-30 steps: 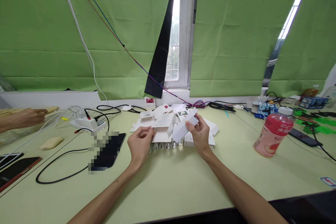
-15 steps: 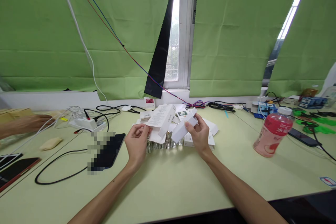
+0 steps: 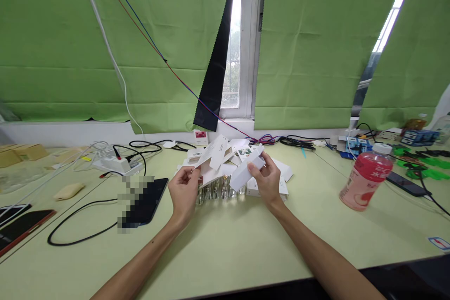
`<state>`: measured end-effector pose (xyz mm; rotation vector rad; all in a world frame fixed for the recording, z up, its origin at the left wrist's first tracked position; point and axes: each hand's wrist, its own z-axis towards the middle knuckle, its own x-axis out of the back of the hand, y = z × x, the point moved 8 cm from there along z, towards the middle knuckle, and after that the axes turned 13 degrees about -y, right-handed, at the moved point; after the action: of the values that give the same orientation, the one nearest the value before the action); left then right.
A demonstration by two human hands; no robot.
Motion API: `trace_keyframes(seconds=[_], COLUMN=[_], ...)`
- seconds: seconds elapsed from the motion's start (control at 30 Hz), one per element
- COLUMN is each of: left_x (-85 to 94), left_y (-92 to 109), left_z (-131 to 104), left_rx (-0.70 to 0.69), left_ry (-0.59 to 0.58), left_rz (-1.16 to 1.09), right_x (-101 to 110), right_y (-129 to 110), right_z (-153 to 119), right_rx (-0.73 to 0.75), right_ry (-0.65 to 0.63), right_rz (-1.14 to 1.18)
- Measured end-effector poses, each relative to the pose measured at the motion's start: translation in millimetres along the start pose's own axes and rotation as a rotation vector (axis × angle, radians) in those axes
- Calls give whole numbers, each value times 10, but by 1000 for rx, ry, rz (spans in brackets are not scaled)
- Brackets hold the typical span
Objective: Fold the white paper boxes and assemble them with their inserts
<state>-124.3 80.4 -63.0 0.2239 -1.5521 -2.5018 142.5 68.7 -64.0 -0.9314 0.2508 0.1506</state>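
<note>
My left hand [image 3: 184, 191] pinches the edge of a thin white cardboard box [image 3: 218, 153], unfolded and tilted, with small print on it. In my right hand [image 3: 266, 180] is a small white folded carton piece [image 3: 245, 172], gripped between thumb and fingers. Below and behind both lie several small glass bottles [image 3: 216, 189] in a row, partly covered by the cardboard. A flat white box [image 3: 253, 188] rests beside my right hand, and a picture card [image 3: 244, 152] shows among the pile of packaging.
A pink drink bottle [image 3: 367, 177] stands to the right, near a dark phone [image 3: 408, 183]. At left are a black tablet-like device [image 3: 149, 204], a power strip [image 3: 117, 165] with cables, and a beige pouch [image 3: 68, 192]. Black cable [image 3: 297, 143] runs along the wall.
The cardboard in my left hand has turned and its printed panel now faces differently. My right hand has hardly moved. Another person's hand at the far left has gone out of view.
</note>
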Motion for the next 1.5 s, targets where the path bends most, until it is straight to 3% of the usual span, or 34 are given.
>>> trace_keyframes(seconds=[0.2,0.47,0.73,0.9,1.23,1.5], left_x=[66,91,78,81,-178,-276], left_y=[9,99,29,63,309,446], left_z=[-20,-60,-37,-55,-286,-399], left_rx=[-41,-109,-79,-183,-453,-528], left_ry=[48,78,47,59,-62,-93], left_rz=[77,131,149,247,400,458], right_x=[42,93,29,-17,-100,-105], right_y=[51,201,175,188,195,165], right_z=[7,39,36,28,-35,-40], right_rx=[-36,-171,-201,-220,-231,-181], right_ry=[55,198,208,159,127,114], right_rz=[66,461,621,573,471,416])
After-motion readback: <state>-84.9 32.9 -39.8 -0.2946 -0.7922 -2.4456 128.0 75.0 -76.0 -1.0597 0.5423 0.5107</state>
